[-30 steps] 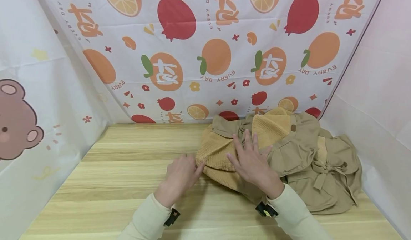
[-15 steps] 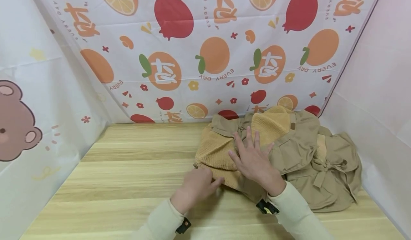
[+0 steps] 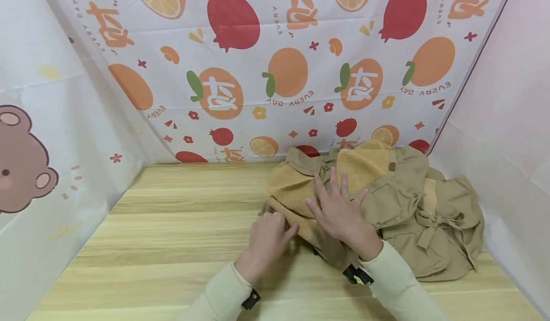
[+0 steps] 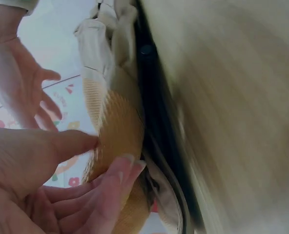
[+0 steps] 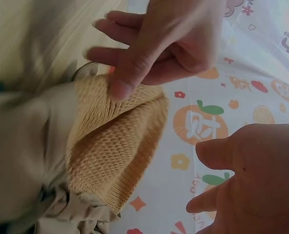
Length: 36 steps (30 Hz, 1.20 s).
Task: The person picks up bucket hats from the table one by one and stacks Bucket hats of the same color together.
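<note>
In the head view my left hand (image 3: pixel 267 240) curls at the near left edge of a khaki cloth piece with a mustard knit panel (image 3: pixel 292 194). The left wrist view shows its thumb and fingertips pinching the knit (image 4: pixel 120 122), whose dark underside lifts at the border. My right hand (image 3: pixel 341 218) spreads its fingers over the same piece; whether the palm touches it is hard to tell. In the right wrist view, the left thumb lies on the ribbed knit (image 5: pixel 120 141). What kind of article this is stays unclear.
To the right lies more khaki cloth with a tied bow (image 3: pixel 437 223); another knit panel (image 3: pixel 363 165) with a small brown tab sits behind. Everything lies on a wooden table (image 3: pixel 180 235). A fruit-print curtain (image 3: pixel 318 87) borders the back, with pale curtains at both sides.
My left hand has moved right along the near edge, and that edge of the knit piece has lifted and folded slightly away. The right hand stays nearly still.
</note>
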Tool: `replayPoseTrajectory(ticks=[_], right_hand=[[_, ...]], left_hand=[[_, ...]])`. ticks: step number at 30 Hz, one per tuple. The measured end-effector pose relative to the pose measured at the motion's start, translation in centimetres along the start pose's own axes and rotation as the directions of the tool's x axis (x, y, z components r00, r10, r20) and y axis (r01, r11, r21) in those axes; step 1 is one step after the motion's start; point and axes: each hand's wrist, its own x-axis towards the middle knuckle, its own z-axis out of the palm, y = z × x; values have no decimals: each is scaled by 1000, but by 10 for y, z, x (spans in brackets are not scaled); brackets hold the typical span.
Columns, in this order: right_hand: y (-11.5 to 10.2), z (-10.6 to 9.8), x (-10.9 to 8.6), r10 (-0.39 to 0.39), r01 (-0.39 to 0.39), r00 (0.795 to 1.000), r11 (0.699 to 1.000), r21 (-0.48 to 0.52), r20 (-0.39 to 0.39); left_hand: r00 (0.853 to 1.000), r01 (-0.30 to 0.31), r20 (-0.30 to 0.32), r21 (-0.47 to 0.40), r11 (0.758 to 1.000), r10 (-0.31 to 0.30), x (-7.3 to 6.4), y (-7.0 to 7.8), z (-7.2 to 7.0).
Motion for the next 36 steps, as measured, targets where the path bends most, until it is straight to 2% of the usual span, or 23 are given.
replayPoseTrajectory(ticks=[3,5,7,10,12,14,19,22,27,29,32,36], right_hand=[[1,0,0,12,-12,1000,1000,5,-1],[1,0,1,17,-17,1000,1000,5,-3],[2,0,1,21,-21,1000,1000,2,-9],[2,0,1,25,-25,1000,1000,-8,-18],[2,0,2,24,-24,999,1000,-17,-26],[2,-1,2,19,-20,999,1000,-24,-31],[2,0,1,9,-10,999,1000,-26,-32],[2,0,1,15,-15,1000,1000,-18,-23],[3,0,1,27,-28,999,1000,-13,-22],[3,0,1,24,-25,999,1000,-15,-25],[3,-1,1,18,-19,999,1000,-18,-28],[4,-3,1,11,-11,999,1000,-15,-38]], left_hand=[[999,-5,-46,-45,999,3,2,-2,0],[998,12,-59,-94,995,-18,4,-3,-2],[997,45,-57,-145,988,-54,5,-3,-4],[992,117,-18,-220,969,-124,8,-2,-7],[989,142,6,-247,959,-145,9,-2,-7],[990,139,28,-266,954,-136,10,0,-5],[996,75,70,-291,954,-57,10,4,-1],[997,54,65,-291,955,-36,10,4,-3],[1000,3,12,-288,958,0,12,-4,-17],[1000,4,8,-300,954,-2,13,-9,-25],[998,50,37,-306,951,-40,14,-16,-39],[991,123,93,-270,955,-101,15,-26,-59]])
